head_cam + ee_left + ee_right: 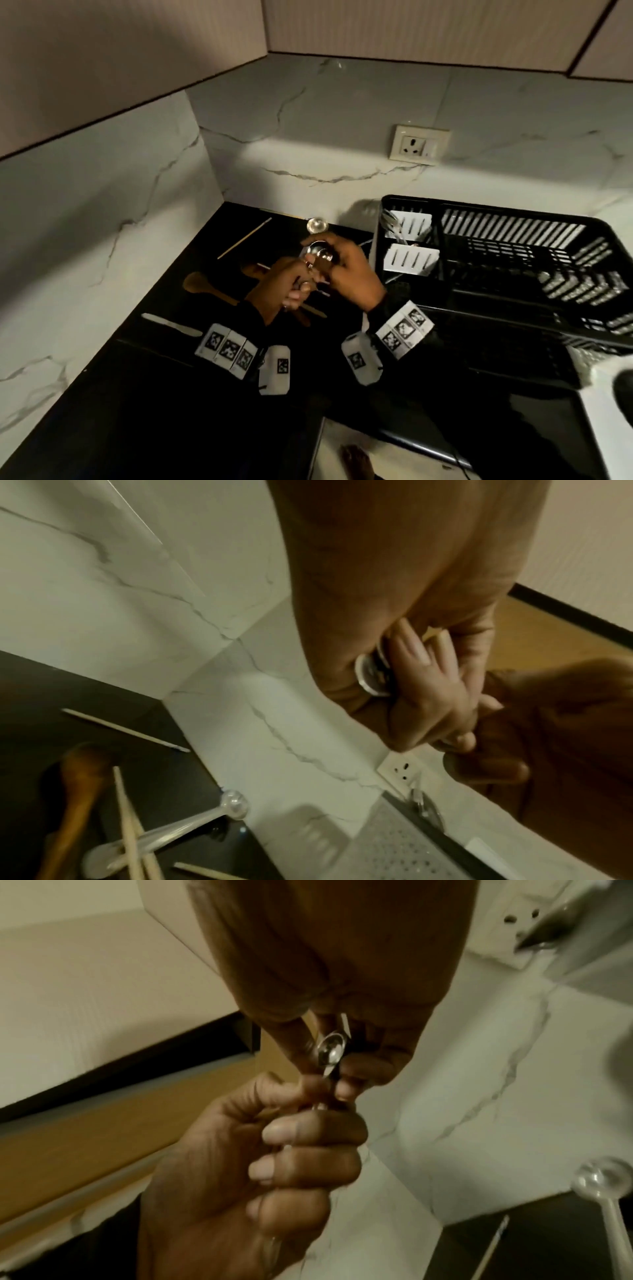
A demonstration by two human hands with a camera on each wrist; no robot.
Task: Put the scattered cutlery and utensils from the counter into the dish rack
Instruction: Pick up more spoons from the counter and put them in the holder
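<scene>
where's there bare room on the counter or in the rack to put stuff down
Free: the dish rack's wide main bay, right of its white cutlery holders, and the dark counter nearer than the butter knife. Crowded: the back corner, with wooden spoon, chopstick and clear plastic spoon.
</scene>
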